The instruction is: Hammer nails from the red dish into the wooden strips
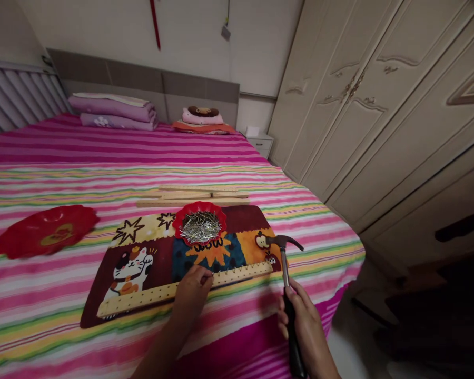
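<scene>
My right hand [300,316] is wrapped around the black handle of a claw hammer [285,266], whose head is raised beside the right end of a wooden strip [142,298]. The strip lies across a patterned mat [164,263] and has rows of small holes, with what look like nails standing in its right part. My left hand [195,287] rests at the middle of the strip, fingers pinched together; anything between them is too small to make out. Beyond it, a red scalloped bowl [177,223] full of metal nails [201,226] sits on the mat.
Several more wooden strips [193,201] lie behind the bowl. A red plate [27,234] is at the left on the striped bedspread [63,284]. Folded bedding [114,111] is piled by the headboard, and a cream wardrobe [355,121] stands along the right.
</scene>
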{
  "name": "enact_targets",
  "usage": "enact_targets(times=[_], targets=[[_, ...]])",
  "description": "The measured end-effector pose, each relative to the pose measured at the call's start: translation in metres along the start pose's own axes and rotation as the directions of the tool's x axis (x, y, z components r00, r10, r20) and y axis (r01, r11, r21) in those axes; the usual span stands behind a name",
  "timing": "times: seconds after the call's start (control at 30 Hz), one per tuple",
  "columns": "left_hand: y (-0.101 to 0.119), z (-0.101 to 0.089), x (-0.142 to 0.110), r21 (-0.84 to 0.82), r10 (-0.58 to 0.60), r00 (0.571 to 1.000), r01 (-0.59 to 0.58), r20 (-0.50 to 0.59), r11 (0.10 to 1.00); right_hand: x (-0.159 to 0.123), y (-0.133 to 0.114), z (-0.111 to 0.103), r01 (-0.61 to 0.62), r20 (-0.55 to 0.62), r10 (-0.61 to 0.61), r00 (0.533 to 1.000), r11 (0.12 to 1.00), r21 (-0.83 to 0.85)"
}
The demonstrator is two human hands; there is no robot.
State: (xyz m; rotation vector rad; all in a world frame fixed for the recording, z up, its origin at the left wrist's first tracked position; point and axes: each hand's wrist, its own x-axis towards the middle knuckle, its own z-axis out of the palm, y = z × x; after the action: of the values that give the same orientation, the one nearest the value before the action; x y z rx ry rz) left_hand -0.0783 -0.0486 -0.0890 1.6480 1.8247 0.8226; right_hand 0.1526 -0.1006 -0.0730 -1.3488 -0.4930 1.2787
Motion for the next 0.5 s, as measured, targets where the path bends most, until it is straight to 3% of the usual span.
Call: enact_targets(times=[0.07, 0.17, 0.3, 0.4, 0.5], targets=[[-0.003, -0.003, 0.002, -0.003, 0.007, 1.0, -0.007, -0.008, 1.0, 0.01, 0.006, -0.006, -0.02, -0.013, 0.022, 1.0, 0.995, 0.096], [-0.008, -0.015, 0.013, 0.026, 0.04, 0.994, -0.038, -0.106, 0.999, 0.02, 0.022, -0.014, -0.032, 0.001, 0.032, 0.999, 0.986, 0.162], [-0.004, -0.037, 0.043, 0.222, 0.136, 0.966, -0.086, -0.219, 0.971, 0.027, 0.041, -0.019, -0.049, 0.032, 0.043, 0.999, 0.973, 0.224], [0.005, -0.046, 0.069, 0.441, 0.138, 0.979, -0.058, -0.152, 0.896, 0.03, 0.046, -0.02, -0.053, 0.045, 0.043, 0.998, 0.967, 0.249], [0.017, -0.047, 0.088, 0.578, 0.06, 0.996, -0.01, -0.067, 0.816, 0.033, 0.046, -0.021, -0.063, 0.053, 0.05, 0.997, 0.963, 0.261]])
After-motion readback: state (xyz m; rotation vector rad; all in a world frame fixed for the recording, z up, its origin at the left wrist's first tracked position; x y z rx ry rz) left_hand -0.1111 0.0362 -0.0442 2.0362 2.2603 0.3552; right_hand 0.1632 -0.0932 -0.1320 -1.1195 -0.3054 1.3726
